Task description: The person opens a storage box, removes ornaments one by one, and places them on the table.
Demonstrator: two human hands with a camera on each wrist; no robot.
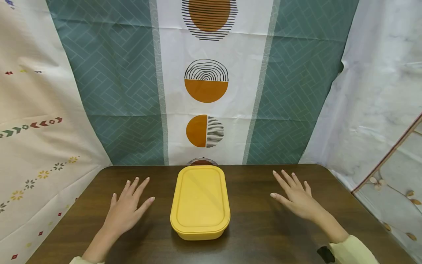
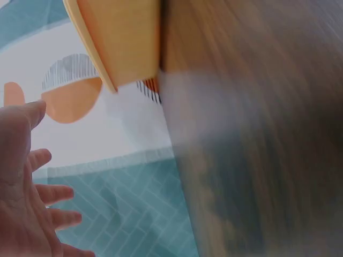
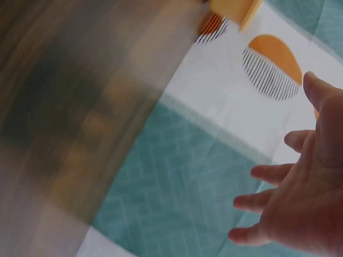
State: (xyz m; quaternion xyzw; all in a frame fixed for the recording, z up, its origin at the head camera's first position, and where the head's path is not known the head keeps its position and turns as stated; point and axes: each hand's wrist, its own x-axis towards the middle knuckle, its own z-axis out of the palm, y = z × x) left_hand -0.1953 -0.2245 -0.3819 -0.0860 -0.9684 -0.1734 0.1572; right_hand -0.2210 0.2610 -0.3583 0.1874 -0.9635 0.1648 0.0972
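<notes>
A yellow rectangular box with rounded corners and a lid (image 1: 200,200) sits on the dark wooden table, near its middle. Left of it is my left hand (image 1: 123,211), fingers spread and straight, apart from the box. My right hand (image 1: 296,198) is held out on the other side, also with spread fingers and nothing in it. In the left wrist view the side of the box (image 2: 120,40) shows beyond the left hand (image 2: 27,198). Only a corner of the box (image 3: 230,9) appears at the top of the right wrist view, above the right hand (image 3: 305,187).
The dark brown table (image 1: 250,227) ends at a curtain (image 1: 207,106) with green and white bands and orange circles. A cream patterned cloth (image 1: 39,146) hangs at the left, and a pale marbled cloth (image 1: 379,91) at the right.
</notes>
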